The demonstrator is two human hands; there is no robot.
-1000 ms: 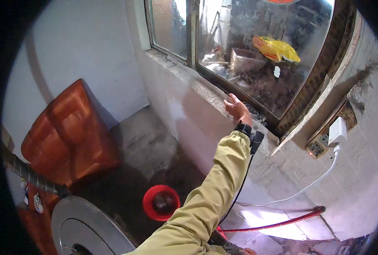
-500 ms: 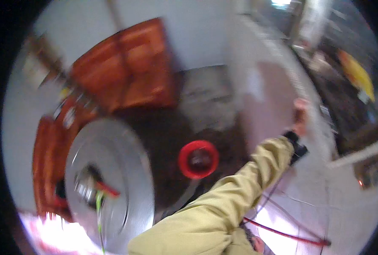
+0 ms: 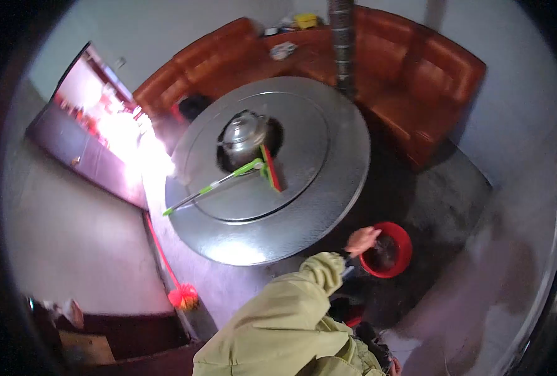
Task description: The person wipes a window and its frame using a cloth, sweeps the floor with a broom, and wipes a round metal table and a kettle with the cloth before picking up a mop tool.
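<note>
Reaching out over the floor, my left hand (image 3: 362, 240) is at the near rim of a red basin (image 3: 404, 249); its fingers look stretched out, with nothing visible in them. Whether they touch the rim I cannot tell. Inside the basin is something dark, perhaps water. At the bottom edge a small part of my right hand (image 3: 394, 366) shows beside dark clothing, its fingers mostly hidden. On the round metal table (image 3: 241, 242) stands a silver kettle (image 3: 244, 133). A green-handled squeegee (image 3: 253, 166) with a red blade leans there.
A brown curved sofa (image 3: 416, 75) lines the back wall behind a metal stovepipe (image 3: 342, 44). At left is a bright doorway with a dark door (image 3: 72, 156). A red-handled brush (image 3: 183, 296) rests on the floor below it. A pale wall rises at right.
The view has swung left, bringing the whole table and the doorway into sight. My left hand has moved from near the wall ledge at right to the red basin.
</note>
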